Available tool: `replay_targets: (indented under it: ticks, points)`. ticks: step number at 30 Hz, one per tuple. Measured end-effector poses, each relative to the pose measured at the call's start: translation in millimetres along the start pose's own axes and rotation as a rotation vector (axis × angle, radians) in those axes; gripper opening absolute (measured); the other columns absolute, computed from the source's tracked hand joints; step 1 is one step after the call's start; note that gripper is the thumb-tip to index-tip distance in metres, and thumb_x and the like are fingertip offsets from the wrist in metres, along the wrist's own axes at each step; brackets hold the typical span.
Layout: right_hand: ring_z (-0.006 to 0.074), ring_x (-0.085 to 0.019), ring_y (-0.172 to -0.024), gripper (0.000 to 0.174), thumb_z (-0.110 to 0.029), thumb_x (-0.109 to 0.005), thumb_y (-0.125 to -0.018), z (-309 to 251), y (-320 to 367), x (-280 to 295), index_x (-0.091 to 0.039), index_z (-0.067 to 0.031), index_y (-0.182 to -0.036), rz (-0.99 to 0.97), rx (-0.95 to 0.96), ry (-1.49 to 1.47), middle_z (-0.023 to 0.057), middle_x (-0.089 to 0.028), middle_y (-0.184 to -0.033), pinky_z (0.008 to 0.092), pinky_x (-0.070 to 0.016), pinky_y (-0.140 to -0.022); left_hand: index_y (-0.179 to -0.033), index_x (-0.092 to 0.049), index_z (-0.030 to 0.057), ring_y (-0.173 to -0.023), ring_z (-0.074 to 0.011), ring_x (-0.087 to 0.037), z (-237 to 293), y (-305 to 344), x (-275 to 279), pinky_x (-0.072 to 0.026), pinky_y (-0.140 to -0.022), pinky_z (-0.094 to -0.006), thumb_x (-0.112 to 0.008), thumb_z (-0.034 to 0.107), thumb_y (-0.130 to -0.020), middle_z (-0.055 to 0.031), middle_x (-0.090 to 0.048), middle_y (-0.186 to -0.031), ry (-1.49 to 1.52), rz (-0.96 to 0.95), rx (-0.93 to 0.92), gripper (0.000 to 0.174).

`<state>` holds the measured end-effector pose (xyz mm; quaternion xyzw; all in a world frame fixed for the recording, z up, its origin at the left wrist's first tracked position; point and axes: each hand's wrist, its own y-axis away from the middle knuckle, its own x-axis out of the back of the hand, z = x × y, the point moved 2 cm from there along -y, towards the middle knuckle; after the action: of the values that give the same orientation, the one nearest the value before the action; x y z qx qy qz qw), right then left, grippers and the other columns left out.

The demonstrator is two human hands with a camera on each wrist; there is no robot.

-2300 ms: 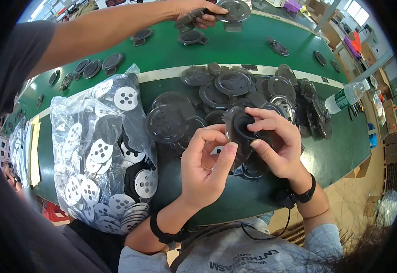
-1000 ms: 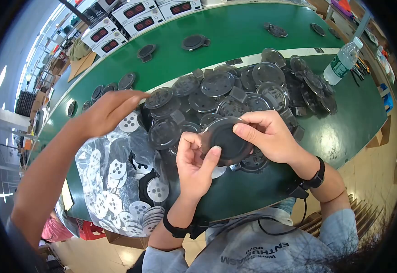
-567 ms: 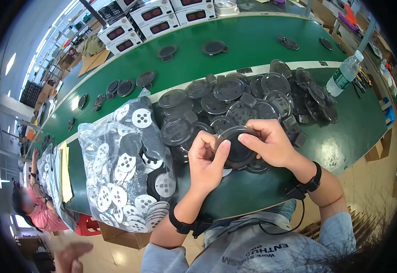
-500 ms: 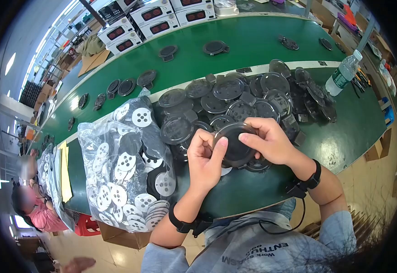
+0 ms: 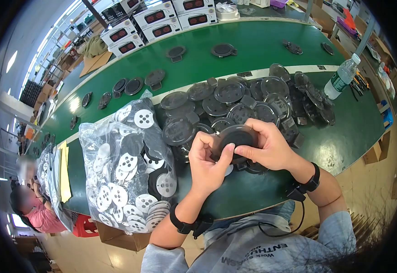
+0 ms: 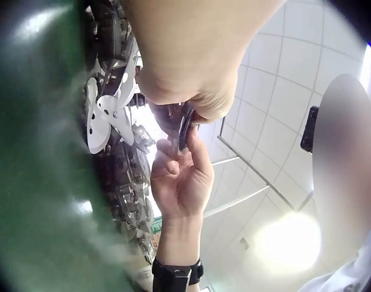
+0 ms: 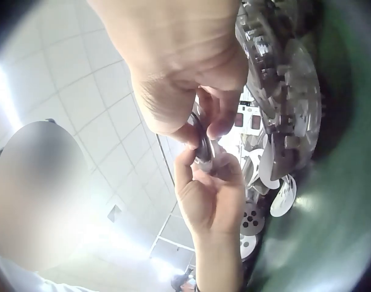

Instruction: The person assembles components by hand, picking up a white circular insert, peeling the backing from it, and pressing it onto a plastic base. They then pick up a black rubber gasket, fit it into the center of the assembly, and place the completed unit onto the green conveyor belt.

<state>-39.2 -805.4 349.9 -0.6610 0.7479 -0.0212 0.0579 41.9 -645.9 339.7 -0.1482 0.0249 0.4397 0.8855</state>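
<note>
Over the front of the table, both hands hold a round, dark see-through plastic cover (image 5: 240, 132) with a black pad on its face. My left hand (image 5: 209, 170) grips its left edge, thumb on the pad and fingers curled behind. On the other side, my right hand (image 5: 273, 149) pinches the right edge, its thumb also on the pad, the two thumb tips side by side. From the right wrist view the cover (image 7: 202, 143) is seen nearly edge-on between the fingers. Much of its underside is hidden. Behind it lies a heap of similar dark covers (image 5: 229, 92).
Left of the hands stands a clear plastic bag (image 5: 89, 141) full of white discs (image 5: 118, 194) with holes. A water bottle (image 5: 342, 77) is at the right. More dark covers (image 5: 134, 85) lie spread along the green table (image 5: 262, 41), with white boxes (image 5: 157, 20) behind.
Another person's arm, holding similar covers across the table earlier, has withdrawn to the left and out of view. The held cover has turned pad-side up, and the thumbs have come together on it.
</note>
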Motion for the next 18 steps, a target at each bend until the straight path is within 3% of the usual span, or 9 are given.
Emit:
replay_targets:
  ticks: [2, 5, 8, 11, 14, 16, 18]
  points:
    - [0.0019, -0.058, -0.079, 0.027, -0.005, -0.074, -0.088, 5, 1, 1, -0.059, 0.0019, -0.109, 0.009, 0.067, 0.051, -0.0001, -0.064, -0.088, 0.0203, -0.0503, -0.064, -0.088, -0.041, 0.01, -0.076, -0.0032, -0.046, 0, 2, -1, -0.0395, -0.069, -0.0194, -0.069, -0.001, -0.087, 0.0028, -0.051, -0.081, -0.011, 0.001, -0.008, 0.031]
    - [0.0023, -0.058, -0.071, 0.026, -0.006, -0.074, -0.088, -10, -1, -3, -0.06, 0.0015, -0.107, -0.014, -0.037, -0.064, -0.0003, -0.063, -0.085, 0.0205, -0.0493, -0.059, -0.09, -0.04, 0.0097, -0.077, -0.0037, -0.045, -5, -1, 0, -0.0388, -0.068, -0.0198, -0.069, -0.003, -0.086, 0.002, -0.051, -0.084, 0.036, -0.01, -0.008, 0.032]
    - [0.0029, -0.056, -0.062, 0.026, -0.008, -0.074, -0.088, -12, 0, 3, -0.06, 0.0013, -0.107, -0.026, -0.109, 0.02, -0.0001, -0.063, -0.082, 0.0203, -0.0468, -0.053, -0.095, -0.04, 0.0092, -0.08, -0.0051, -0.044, -2, -3, -3, -0.0384, -0.071, -0.0219, -0.069, -0.004, -0.086, 0.0011, -0.049, -0.089, 0.092, -0.047, -0.011, 0.032]
    - [0.0031, -0.053, -0.056, 0.025, -0.008, -0.074, -0.087, -9, -1, 3, -0.061, 0.0012, -0.106, 0.059, -0.046, 0.063, 0.0003, -0.062, -0.079, 0.0198, -0.0435, -0.048, -0.096, -0.041, 0.0088, -0.08, -0.0071, -0.043, -7, -1, 2, -0.0401, -0.075, -0.024, -0.068, -0.003, -0.088, 0.001, -0.046, -0.09, -0.004, -0.077, -0.036, 0.031]
    - [0.0036, -0.054, -0.055, 0.022, -0.005, -0.073, -0.086, -10, -1, 5, -0.062, 0.0014, -0.104, 0.081, -0.065, 0.071, 0.0009, -0.062, -0.08, 0.0194, -0.0436, -0.047, -0.096, -0.041, 0.0075, -0.085, -0.0081, -0.048, -5, -1, -1, -0.0441, -0.078, -0.0241, -0.068, -0.001, -0.091, -0.0008, -0.048, -0.093, 0.042, -0.085, -0.052, 0.029]
    - [0.0037, -0.054, -0.055, 0.021, -0.004, -0.073, -0.086, -14, -4, 8, -0.061, 0.0014, -0.103, 0.071, -0.143, 0.057, 0.0013, -0.063, -0.08, 0.0192, -0.0437, -0.046, -0.104, -0.045, 0.004, -0.094, -0.0101, -0.055, -3, -1, 0, -0.0487, -0.081, -0.0263, -0.067, 0.003, -0.093, -0.0051, -0.054, -0.101, 0.002, -0.105, -0.038, 0.024]
    - [0.0038, -0.055, -0.054, 0.021, -0.004, -0.072, -0.087, -21, -14, 11, -0.062, 0.0004, -0.105, 0.13, -0.104, 0.023, 0.0016, -0.065, -0.081, 0.018, -0.042, -0.043, -0.112, -0.048, 0.0012, -0.098, -0.0118, -0.058, 6, -5, 3, -0.051, -0.082, -0.0278, -0.066, 0.005, -0.094, -0.0087, -0.058, -0.107, -0.091, -0.111, 0.005, 0.026]
